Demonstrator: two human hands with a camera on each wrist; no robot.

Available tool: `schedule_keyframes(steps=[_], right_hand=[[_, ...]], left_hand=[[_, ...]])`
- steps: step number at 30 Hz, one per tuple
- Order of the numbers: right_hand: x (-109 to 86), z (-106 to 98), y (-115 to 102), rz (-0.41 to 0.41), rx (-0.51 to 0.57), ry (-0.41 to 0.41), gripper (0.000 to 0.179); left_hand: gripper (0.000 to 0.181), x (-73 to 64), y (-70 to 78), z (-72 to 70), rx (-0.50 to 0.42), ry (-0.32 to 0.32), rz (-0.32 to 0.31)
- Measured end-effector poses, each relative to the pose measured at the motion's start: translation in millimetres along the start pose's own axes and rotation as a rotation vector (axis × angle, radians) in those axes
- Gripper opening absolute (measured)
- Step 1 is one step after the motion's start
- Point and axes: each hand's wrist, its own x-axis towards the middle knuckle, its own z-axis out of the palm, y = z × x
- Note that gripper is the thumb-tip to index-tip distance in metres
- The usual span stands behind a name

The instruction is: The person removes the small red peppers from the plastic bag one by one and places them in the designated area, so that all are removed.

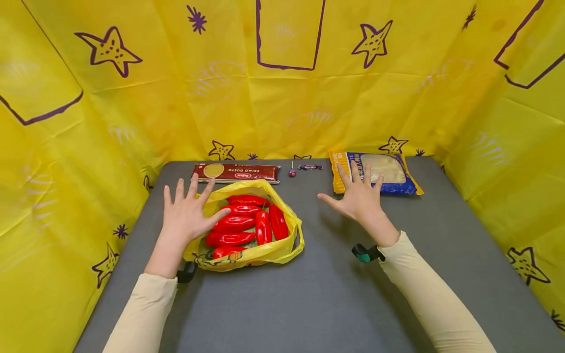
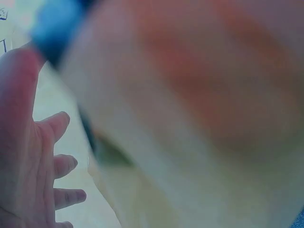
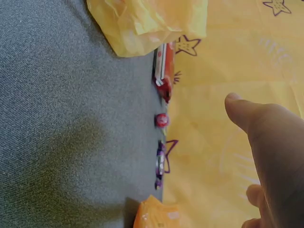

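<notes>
With its fingers spread wide, my left hand (image 1: pixel 187 213) hovers at the left rim of a yellow plastic bag (image 1: pixel 289 250), holding nothing. The bag's mouth gapes, and several glossy red peppers (image 1: pixel 234 224) lie inside. My right hand (image 1: pixel 359 196) is also spread and bare, in front of a blue and orange packet (image 1: pixel 399 188) with a clear window; its fingertips overlap the packet in the head view. In the left wrist view a large blur covers much of the picture, with the left hand (image 2: pixel 23 142) at the side. The right thumb (image 3: pixel 259 118) shows in the right wrist view.
Along the back edge of the grey table (image 1: pixel 309 304) lie a brown-red spaghetti packet (image 1: pixel 247 172), a lollipop (image 1: pixel 292 172) and a purple-wrapped candy (image 1: pixel 310 167). Yellow cloth walls (image 1: pixel 273 113) with purple drawings enclose the table at the back and both sides.
</notes>
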Motion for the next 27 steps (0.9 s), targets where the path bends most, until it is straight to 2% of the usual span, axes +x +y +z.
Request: schedule_keyframes(steps=[7, 10, 12, 15, 18, 23, 25, 27], right_hand=[[0.8, -0.4, 1.3, -0.019, -0.011, -0.015, 0.113], [-1.1, -1.2, 2.2, -0.029, 0.050, -0.016, 0.113], [-5.3, -2.2, 2.4, -0.042, 0.145, -0.007, 0.110], [-13.3, -4.4, -1.2, -0.078, 0.335, 0.024, 0.100], [-20.4, -3.8, -13.0, -0.143, 0.525, 0.075, 0.083], [-27.1, 9.9, -51.5, -0.281, 0.807, 0.118, 0.062], [-29.9, 16.6, -68.4, -0.338, 0.852, 0.117, 0.056], [-32.6, 22.9, -83.4, -0.396, 0.874, 0.114, 0.051]], left_hand=[[0.100, 3.7, 0.8, -1.0, 0.021, 0.005, 0.003], [0.099, 0.4, 0.7, -7.4, -0.018, 0.036, 0.012], [0.097, -6.0, -1.0, -15.3, -0.083, 0.070, 0.023], [0.092, -19.1, -6.6, -24.5, -0.235, 0.121, 0.054], [0.084, -32.7, -12.7, -26.0, -0.411, 0.158, 0.091], [0.071, -54.7, -16.9, -8.7, -0.647, 0.220, 0.148], [0.069, -59.1, -16.5, 1.9, -0.689, 0.221, 0.157], [0.070, -60.5, -15.3, 11.9, -0.687, 0.206, 0.156]])
